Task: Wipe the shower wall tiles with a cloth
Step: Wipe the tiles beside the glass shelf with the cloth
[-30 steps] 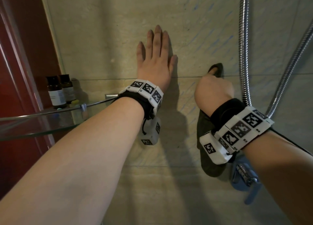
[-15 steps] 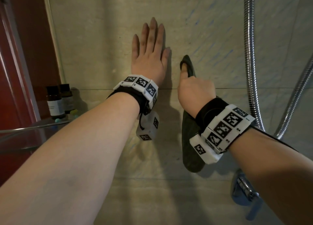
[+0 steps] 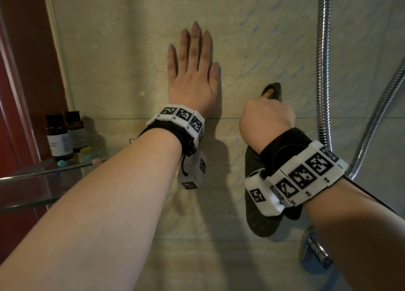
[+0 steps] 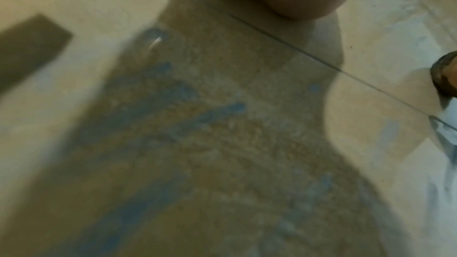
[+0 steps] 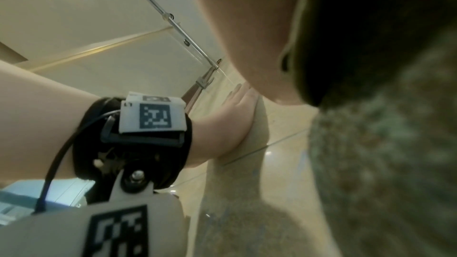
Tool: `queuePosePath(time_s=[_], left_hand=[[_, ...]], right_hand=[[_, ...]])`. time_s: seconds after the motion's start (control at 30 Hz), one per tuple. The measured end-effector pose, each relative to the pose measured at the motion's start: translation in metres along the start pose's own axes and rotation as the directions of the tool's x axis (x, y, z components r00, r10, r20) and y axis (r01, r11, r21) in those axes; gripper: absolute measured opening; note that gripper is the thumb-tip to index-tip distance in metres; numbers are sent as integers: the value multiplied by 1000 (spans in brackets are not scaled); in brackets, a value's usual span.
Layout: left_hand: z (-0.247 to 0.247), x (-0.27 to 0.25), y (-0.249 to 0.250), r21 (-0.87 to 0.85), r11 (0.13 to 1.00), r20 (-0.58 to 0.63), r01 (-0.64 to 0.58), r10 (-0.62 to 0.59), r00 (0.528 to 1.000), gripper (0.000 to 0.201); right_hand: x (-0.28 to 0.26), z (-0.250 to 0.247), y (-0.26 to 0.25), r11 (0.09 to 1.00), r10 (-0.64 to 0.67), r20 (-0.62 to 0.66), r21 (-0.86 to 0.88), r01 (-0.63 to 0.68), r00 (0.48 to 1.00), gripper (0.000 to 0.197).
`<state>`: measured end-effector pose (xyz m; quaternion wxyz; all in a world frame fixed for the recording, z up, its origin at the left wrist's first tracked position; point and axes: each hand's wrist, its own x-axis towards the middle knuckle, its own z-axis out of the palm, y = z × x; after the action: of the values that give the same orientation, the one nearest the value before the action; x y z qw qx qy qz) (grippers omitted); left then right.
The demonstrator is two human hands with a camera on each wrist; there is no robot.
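left hand (image 3: 192, 80) is laid flat on the beige stone-look shower wall tiles (image 3: 131, 50), fingers straight and together, nothing held; its heel is set just above a horizontal grout line (image 3: 120, 118); right hand (image 3: 266, 122) is curled round a dark olive terry cloth (image 3: 258, 214), which is pressed against the wall just right of the left hand; the cloth's upper tip is seen past the knuckles, above the grout line, its longer part hung below the wrist; faint blue streaks (image 3: 274, 60) are seen on the tile around and above the cloth; in the right wrist view the cloth (image 5: 385, 144) fills the right side, blurred; two ribbed chrome shower hoses (image 3: 322, 71) are hung down the wall's right edge, near the cloth, not touching it; a chrome tap fitting (image 3: 317, 253) is seen at the lower right; a glass corner shelf (image 3: 26, 187) is fixed at the wall's left edge, with two brown glass bottles with white labels (image 3: 59, 137) stood on it
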<state>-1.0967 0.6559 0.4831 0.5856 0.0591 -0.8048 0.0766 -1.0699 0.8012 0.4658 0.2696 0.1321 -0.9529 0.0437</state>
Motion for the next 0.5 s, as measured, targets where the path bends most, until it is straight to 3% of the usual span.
queuePosePath(time_s=[0.13,0.27,0.5], left_hand=[[1,1,1,-8,1000,-3,1,-1,1000,58],[1,1,1,6,1000,-12,5,-5,1000,58],[2,1,0,4,1000,-17,1,-1,1000,58]], right_hand=[[-5,-2,-9,999,-10,-24,38,11,1000,36],[-10,0,-18,991,-107,-94,70,114,990,34],[-7,6,-9,990,-104,-203,69,120,974,62]])
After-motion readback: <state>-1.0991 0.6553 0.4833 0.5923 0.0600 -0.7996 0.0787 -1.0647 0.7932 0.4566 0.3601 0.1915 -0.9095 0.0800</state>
